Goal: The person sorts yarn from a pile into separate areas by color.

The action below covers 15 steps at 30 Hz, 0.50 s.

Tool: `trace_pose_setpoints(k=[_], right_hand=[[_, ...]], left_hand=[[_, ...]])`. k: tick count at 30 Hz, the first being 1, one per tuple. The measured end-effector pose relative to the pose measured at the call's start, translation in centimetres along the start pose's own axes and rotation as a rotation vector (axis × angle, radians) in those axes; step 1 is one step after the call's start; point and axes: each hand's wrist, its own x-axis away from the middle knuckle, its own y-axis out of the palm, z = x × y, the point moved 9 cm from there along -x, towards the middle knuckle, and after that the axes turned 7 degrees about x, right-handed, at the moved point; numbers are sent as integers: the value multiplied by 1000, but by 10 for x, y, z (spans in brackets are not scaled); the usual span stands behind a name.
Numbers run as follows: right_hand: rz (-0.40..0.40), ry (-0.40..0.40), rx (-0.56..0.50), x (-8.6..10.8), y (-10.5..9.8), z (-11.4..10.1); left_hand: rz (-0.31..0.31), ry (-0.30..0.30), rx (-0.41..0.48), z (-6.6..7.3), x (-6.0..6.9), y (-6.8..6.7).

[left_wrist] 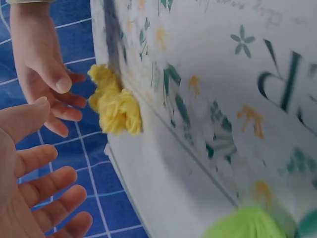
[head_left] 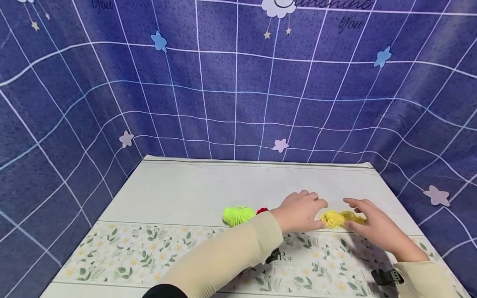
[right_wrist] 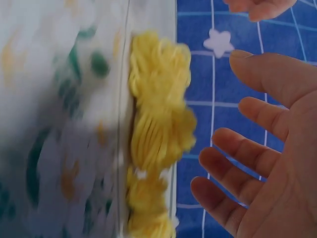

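A yellow yarn bundle (head_left: 333, 219) lies on the table between the two hands; in the right wrist view the yarn (right_wrist: 161, 99) shows as looped strands, narrowed in the middle. My left hand (head_left: 301, 211) hovers at its left end, fingers spread and slightly bent, holding nothing. On the other side my right hand (head_left: 376, 223) reaches over the yarn's right end, thumb and fingers apart; whether the thumb touches the yarn I cannot tell. The left wrist view shows both the left hand (left_wrist: 39, 183) and the right hand (left_wrist: 44, 74) beside the yellow yarn (left_wrist: 116, 106) with spread fingers.
Bright green yarn (head_left: 238, 215) lies left of the left forearm, with a red item (head_left: 262, 210) beside it, partly hidden by the arm. The table (head_left: 179, 186) has a floral strip; a blue gridded curtain (head_left: 231, 82) hangs behind and at both sides.
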Motion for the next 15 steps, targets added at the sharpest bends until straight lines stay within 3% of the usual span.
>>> trace_pose_setpoints(k=[6,15], right_hand=[[40,-76,-27,-7,4,-23],[17,-136,-70,-15,26,-53]], left_hand=[[21,32,21,-17,27,-15],[9,88,82,-46,72,-22]])
